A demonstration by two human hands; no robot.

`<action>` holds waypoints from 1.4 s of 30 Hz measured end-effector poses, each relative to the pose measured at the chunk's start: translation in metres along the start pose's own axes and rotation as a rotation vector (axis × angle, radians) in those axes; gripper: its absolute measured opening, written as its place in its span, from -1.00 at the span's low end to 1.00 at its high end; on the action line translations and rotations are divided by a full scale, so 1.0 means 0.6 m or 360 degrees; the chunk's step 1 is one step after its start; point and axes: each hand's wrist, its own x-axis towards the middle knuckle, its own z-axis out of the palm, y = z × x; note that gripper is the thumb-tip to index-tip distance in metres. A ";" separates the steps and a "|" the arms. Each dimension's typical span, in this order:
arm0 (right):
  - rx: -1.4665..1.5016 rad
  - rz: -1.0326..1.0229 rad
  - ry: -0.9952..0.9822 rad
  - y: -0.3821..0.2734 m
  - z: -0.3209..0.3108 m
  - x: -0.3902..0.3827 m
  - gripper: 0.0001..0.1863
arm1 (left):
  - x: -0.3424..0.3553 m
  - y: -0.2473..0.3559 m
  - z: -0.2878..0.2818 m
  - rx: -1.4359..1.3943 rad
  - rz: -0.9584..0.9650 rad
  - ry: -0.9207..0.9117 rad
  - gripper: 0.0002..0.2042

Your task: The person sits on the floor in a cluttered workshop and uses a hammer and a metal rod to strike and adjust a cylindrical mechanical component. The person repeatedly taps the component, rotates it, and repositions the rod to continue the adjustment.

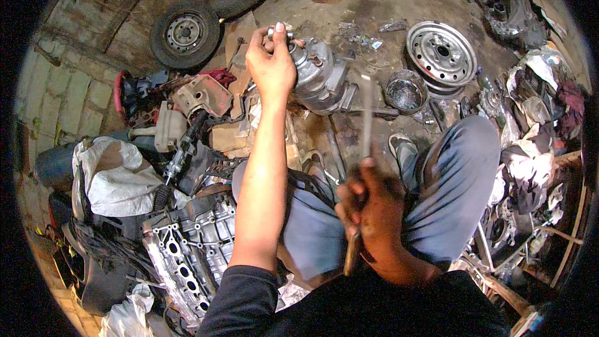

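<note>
My left hand (271, 62) is stretched forward, its thumb and fingers pinched round a small silvery metal piece (271, 32). Just to its right, a greasy grey metal housing (321, 78), like a gearbox or motor casing, rests on the ground. My right hand (377, 215) is closed round a long thin metal tool (367, 118) above my lap. Its shaft points away from me, and a brown end (352, 253) sticks out below the fist. Motion blurs both tool and hand, so the tool's exact kind cannot be made out.
A dark round tin (406, 92) and a bare steel wheel rim (442, 56) stand to the right. An engine cylinder head (190, 253) lies at left beside my leg. A mounted tyre (185, 35) leans at the far left. Scrap and plastic bags (118, 178) crowd both sides.
</note>
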 end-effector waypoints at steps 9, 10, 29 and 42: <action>0.0681 0.0131 -0.0013 0.015 -0.005 0.009 -0.69 | 0.003 -0.003 0.002 -0.0050 0.0022 -0.0003 -0.61; 0.0410 0.0120 -0.0062 0.015 -0.009 0.008 -0.63 | 0.001 -0.007 0.001 -0.0060 0.0036 -0.0003 -0.61; 0.0282 0.0016 0.0095 -0.005 0.001 0.005 -0.47 | -0.001 0.002 0.003 -0.0050 0.0047 0.0021 -0.66; -0.1334 -0.0403 -0.0176 -0.001 -0.014 -0.007 -0.73 | 0.009 -0.010 0.000 -0.0102 0.0097 0.0048 -0.72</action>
